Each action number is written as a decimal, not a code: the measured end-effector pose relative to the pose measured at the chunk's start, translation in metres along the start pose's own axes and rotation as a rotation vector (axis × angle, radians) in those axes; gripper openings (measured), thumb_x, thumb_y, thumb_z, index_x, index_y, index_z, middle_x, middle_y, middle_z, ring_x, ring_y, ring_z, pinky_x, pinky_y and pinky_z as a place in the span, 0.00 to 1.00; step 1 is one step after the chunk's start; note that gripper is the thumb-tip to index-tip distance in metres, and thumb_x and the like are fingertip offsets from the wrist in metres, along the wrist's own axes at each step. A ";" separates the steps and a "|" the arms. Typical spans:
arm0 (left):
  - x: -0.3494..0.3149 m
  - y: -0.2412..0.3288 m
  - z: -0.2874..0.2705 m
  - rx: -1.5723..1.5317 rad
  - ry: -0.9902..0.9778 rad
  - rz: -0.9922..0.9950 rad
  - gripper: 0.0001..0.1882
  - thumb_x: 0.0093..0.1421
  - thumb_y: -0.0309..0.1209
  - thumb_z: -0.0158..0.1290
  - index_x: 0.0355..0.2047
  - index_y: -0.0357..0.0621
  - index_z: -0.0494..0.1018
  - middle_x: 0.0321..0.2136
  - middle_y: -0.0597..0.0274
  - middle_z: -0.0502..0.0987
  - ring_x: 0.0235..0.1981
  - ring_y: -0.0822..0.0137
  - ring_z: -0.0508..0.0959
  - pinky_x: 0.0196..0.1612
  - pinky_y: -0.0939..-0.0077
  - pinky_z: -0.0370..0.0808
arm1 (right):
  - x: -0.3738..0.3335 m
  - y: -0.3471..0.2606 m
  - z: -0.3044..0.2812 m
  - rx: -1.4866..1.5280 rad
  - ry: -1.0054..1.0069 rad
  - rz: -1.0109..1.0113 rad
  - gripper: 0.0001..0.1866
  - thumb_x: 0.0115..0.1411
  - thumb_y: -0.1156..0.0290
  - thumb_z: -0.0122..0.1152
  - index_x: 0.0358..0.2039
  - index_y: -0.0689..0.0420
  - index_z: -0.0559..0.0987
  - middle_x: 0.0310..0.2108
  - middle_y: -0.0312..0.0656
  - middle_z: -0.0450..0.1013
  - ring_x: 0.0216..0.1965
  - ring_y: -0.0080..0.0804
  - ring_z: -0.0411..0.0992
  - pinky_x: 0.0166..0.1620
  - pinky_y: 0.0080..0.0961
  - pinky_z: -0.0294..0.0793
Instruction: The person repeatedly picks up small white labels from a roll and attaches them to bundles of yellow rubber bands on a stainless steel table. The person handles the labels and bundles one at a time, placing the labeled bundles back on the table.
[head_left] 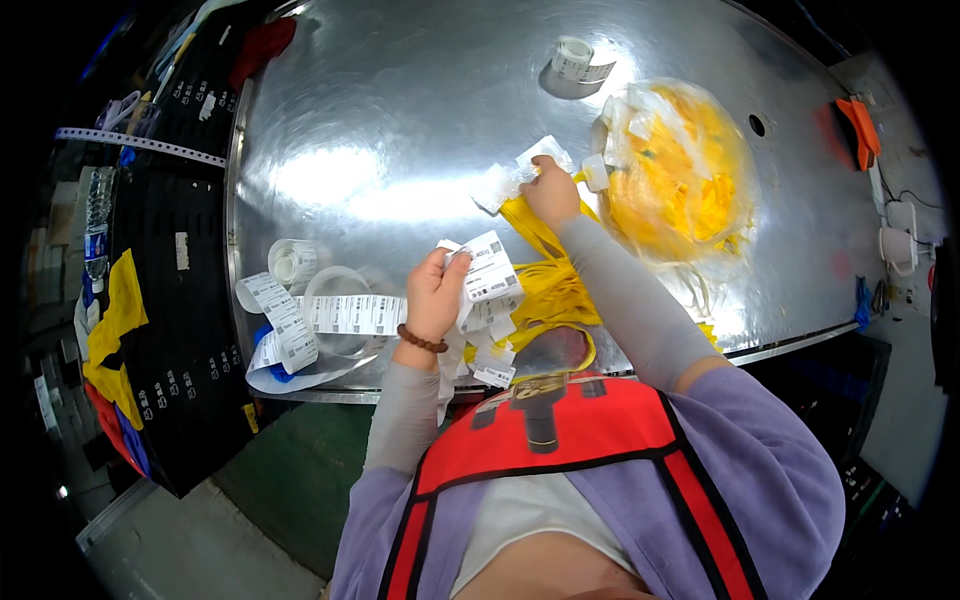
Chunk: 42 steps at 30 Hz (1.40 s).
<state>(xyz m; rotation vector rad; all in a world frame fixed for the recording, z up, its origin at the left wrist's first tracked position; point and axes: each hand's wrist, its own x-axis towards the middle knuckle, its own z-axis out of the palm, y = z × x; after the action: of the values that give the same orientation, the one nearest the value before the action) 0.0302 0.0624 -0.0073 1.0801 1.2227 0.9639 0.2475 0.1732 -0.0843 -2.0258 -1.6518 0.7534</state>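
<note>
My left hand [433,300], with a brown bead bracelet at the wrist, grips white printed labels [491,268] between thumb and fingers. More white labels hang below it, over the table's near edge. Farther off to the right, my right hand [552,194] has its fingers bent onto a white tag [543,152] at the end of several yellow straps [532,226]. Its palm side is hidden. From there the yellow straps run back toward me and lie in a loose heap [556,298] between my forearms.
Right of my right hand sits a clear plastic bag [678,170] full of yellow straps. A label roll [575,58] stands at the far side of the metal table [420,90]. Unwound label rolls [292,262] lie at the left. Black crates [180,330] border the table's left edge.
</note>
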 end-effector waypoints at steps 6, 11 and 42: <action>0.006 -0.008 0.004 -0.138 -0.056 -0.108 0.08 0.54 0.27 0.60 0.33 0.37 0.75 0.28 0.67 0.78 0.27 0.80 0.73 0.31 0.84 0.71 | -0.016 -0.006 -0.007 -0.132 0.071 -0.127 0.22 0.48 0.61 0.67 0.37 0.63 0.73 0.32 0.52 0.74 0.36 0.48 0.74 0.41 0.39 0.73; 0.009 -0.016 -0.003 -0.118 -0.148 -0.147 0.09 0.54 0.26 0.60 0.33 0.37 0.75 0.28 0.67 0.78 0.28 0.79 0.74 0.33 0.83 0.72 | -0.011 -0.005 -0.001 -0.159 0.141 -0.165 0.17 0.48 0.63 0.66 0.32 0.63 0.75 0.29 0.49 0.74 0.36 0.46 0.73 0.39 0.37 0.73; 0.000 -0.020 0.002 -0.172 -0.128 -0.149 0.09 0.58 0.29 0.57 0.35 0.35 0.75 0.29 0.65 0.78 0.29 0.79 0.74 0.34 0.85 0.72 | 0.035 -0.009 -0.003 -0.245 -0.059 -0.191 0.12 0.53 0.64 0.60 0.32 0.60 0.78 0.34 0.52 0.75 0.40 0.48 0.73 0.44 0.38 0.72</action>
<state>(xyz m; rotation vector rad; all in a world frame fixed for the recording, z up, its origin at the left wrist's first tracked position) 0.0321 0.0574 -0.0270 0.8889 1.0790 0.8555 0.2478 0.2096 -0.0814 -1.9813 -2.0233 0.5731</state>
